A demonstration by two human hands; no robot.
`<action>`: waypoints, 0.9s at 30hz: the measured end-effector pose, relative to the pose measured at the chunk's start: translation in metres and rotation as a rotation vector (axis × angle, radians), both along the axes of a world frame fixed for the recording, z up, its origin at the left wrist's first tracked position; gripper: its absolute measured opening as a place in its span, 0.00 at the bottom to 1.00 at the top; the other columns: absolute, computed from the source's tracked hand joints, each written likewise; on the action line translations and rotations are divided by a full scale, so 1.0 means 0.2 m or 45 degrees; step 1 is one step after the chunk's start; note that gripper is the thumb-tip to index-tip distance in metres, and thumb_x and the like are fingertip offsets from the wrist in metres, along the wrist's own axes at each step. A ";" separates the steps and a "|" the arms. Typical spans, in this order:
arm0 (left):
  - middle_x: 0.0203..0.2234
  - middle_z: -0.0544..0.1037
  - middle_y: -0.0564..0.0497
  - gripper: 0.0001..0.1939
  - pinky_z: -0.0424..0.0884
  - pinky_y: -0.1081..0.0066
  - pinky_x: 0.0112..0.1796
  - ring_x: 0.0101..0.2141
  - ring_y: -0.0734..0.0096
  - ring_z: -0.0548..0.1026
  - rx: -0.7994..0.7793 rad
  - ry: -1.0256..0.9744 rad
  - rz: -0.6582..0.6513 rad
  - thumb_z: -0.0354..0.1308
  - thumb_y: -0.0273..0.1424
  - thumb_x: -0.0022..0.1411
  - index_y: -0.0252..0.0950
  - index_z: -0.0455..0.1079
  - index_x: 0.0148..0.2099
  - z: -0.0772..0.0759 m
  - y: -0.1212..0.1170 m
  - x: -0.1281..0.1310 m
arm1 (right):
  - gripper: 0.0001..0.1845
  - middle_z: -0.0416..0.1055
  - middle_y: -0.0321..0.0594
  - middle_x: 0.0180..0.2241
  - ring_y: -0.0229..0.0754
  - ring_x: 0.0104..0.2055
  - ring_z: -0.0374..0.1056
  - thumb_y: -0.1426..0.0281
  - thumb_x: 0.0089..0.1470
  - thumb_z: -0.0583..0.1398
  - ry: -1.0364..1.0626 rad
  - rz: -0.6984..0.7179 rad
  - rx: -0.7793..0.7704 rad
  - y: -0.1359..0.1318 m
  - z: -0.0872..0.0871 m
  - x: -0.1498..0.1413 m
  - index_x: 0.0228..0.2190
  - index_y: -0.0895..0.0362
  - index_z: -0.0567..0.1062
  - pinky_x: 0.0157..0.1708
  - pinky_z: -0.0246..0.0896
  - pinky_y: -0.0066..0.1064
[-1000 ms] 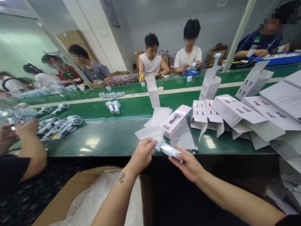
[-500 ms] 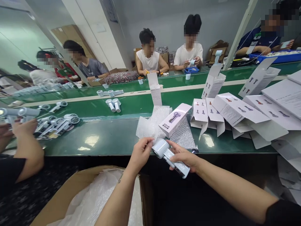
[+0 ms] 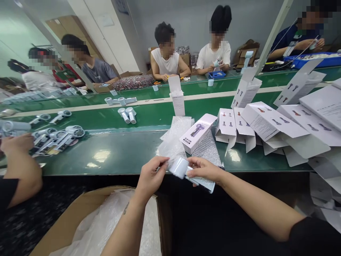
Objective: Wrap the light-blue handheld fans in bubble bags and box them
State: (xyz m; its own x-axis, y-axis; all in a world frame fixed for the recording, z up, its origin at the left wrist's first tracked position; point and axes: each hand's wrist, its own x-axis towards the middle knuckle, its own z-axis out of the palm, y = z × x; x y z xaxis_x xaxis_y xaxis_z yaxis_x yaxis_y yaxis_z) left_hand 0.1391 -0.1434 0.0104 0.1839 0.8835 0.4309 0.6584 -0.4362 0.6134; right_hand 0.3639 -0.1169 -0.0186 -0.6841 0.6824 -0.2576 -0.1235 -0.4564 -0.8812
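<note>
My right hand (image 3: 204,170) is closed around the handle of a light-blue handheld fan (image 3: 179,167), held tilted over the bench's front edge. The fan's round head points left, toward my left hand (image 3: 153,176). The left fingers pinch the edge of a clear bubble-wrap bag (image 3: 173,144), whose near end meets the fan head. How far the head sits inside the bag I cannot tell. Just beyond lies a closed white box (image 3: 198,133) with a purple fan printed on it, resting partly on silvery bubble wrap (image 3: 207,153).
Several white cartons (image 3: 277,121) with open flaps crowd the right. One open carton (image 3: 177,101) stands upright ahead. Light-blue fans (image 3: 64,137) lie in a pile at left, beside a co-worker's arm (image 3: 22,160). Below me a cardboard box (image 3: 66,220) holds clear wrap. Several co-workers sit opposite.
My hands and the fan have shifted slightly left and up, the fan head now closer against the bubble-wrap bag. The camera view has also moved a little.
</note>
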 end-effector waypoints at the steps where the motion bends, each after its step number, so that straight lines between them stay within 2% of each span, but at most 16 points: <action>1: 0.34 0.78 0.49 0.08 0.72 0.71 0.38 0.35 0.70 0.76 0.099 -0.001 0.028 0.52 0.26 0.61 0.36 0.72 0.41 -0.02 -0.02 0.01 | 0.24 0.70 0.38 0.34 0.37 0.28 0.70 0.68 0.44 0.68 -0.031 -0.047 -0.019 -0.01 0.00 0.00 0.43 0.59 0.71 0.24 0.71 0.31; 3: 0.35 0.77 0.47 0.10 0.72 0.70 0.39 0.36 0.70 0.76 0.250 0.020 0.110 0.52 0.25 0.61 0.35 0.71 0.44 -0.10 -0.07 0.06 | 0.24 0.71 0.39 0.36 0.36 0.26 0.70 0.68 0.44 0.68 -0.032 -0.129 -0.046 -0.04 0.01 0.01 0.44 0.59 0.70 0.23 0.72 0.32; 5: 0.35 0.77 0.46 0.11 0.73 0.69 0.38 0.36 0.69 0.76 0.287 0.020 0.281 0.51 0.25 0.62 0.34 0.70 0.45 -0.19 -0.11 0.11 | 0.26 0.70 0.43 0.41 0.38 0.29 0.70 0.68 0.44 0.68 -0.002 -0.198 -0.049 -0.07 0.01 0.01 0.45 0.58 0.70 0.23 0.73 0.33; 8: 0.28 0.76 0.49 0.07 0.72 0.71 0.30 0.28 0.70 0.75 0.123 -0.020 0.536 0.52 0.28 0.61 0.34 0.71 0.38 -0.29 -0.15 0.19 | 0.29 0.69 0.44 0.42 0.39 0.32 0.70 0.69 0.43 0.68 -0.113 -0.264 -0.032 -0.12 -0.01 -0.01 0.47 0.57 0.68 0.24 0.73 0.33; 10: 0.24 0.75 0.51 0.05 0.71 0.73 0.27 0.24 0.72 0.74 0.073 -0.068 0.602 0.54 0.27 0.60 0.35 0.71 0.33 -0.30 -0.16 0.22 | 0.32 0.68 0.43 0.42 0.39 0.33 0.69 0.70 0.43 0.68 -0.218 -0.301 -0.027 -0.14 -0.02 -0.02 0.50 0.56 0.65 0.24 0.73 0.32; 12: 0.26 0.76 0.51 0.03 0.72 0.73 0.29 0.26 0.72 0.75 0.215 -0.075 0.575 0.55 0.26 0.59 0.34 0.71 0.35 -0.28 -0.18 0.23 | 0.36 0.66 0.44 0.45 0.40 0.35 0.69 0.70 0.44 0.67 -0.241 -0.333 -0.037 -0.15 -0.02 -0.04 0.53 0.54 0.61 0.24 0.73 0.32; 14: 0.30 0.77 0.48 0.05 0.73 0.72 0.32 0.30 0.70 0.76 0.445 -0.013 0.489 0.55 0.24 0.58 0.33 0.70 0.38 -0.24 -0.19 0.24 | 0.39 0.64 0.45 0.47 0.42 0.37 0.69 0.69 0.44 0.67 -0.205 -0.325 -0.077 -0.15 0.00 -0.05 0.56 0.52 0.58 0.23 0.73 0.33; 16: 0.31 0.77 0.47 0.06 0.74 0.71 0.35 0.33 0.69 0.77 0.597 0.061 0.395 0.55 0.22 0.58 0.33 0.70 0.39 -0.19 -0.20 0.24 | 0.39 0.64 0.45 0.47 0.41 0.35 0.70 0.68 0.45 0.67 -0.175 -0.297 -0.114 -0.16 0.03 -0.05 0.56 0.52 0.58 0.22 0.73 0.34; 18: 0.30 0.77 0.48 0.05 0.74 0.71 0.35 0.32 0.70 0.77 0.587 0.054 0.378 0.55 0.23 0.59 0.33 0.69 0.39 -0.16 -0.20 0.23 | 0.35 0.65 0.45 0.46 0.39 0.32 0.70 0.67 0.46 0.67 -0.166 -0.266 -0.106 -0.17 0.07 -0.05 0.54 0.54 0.61 0.22 0.73 0.33; 22: 0.27 0.75 0.52 0.03 0.72 0.75 0.28 0.26 0.75 0.74 0.368 -0.072 0.400 0.54 0.25 0.61 0.35 0.68 0.37 -0.11 -0.18 0.21 | 0.30 0.64 0.44 0.46 0.38 0.32 0.69 0.67 0.47 0.65 -0.211 -0.196 0.007 -0.19 0.10 -0.03 0.51 0.54 0.62 0.23 0.72 0.31; 24: 0.26 0.74 0.52 0.03 0.73 0.74 0.30 0.27 0.74 0.74 0.447 0.013 0.266 0.55 0.24 0.61 0.35 0.68 0.37 -0.11 -0.19 0.20 | 0.32 0.63 0.44 0.46 0.38 0.32 0.68 0.67 0.46 0.65 -0.252 -0.191 0.010 -0.21 0.09 -0.01 0.52 0.53 0.61 0.21 0.70 0.30; 27: 0.29 0.75 0.48 0.09 0.74 0.69 0.34 0.31 0.70 0.74 0.651 0.247 0.038 0.56 0.20 0.58 0.33 0.67 0.41 -0.14 -0.24 0.20 | 0.40 0.61 0.44 0.47 0.36 0.32 0.66 0.69 0.43 0.66 -0.302 -0.287 0.049 -0.23 0.06 0.00 0.56 0.51 0.57 0.23 0.68 0.29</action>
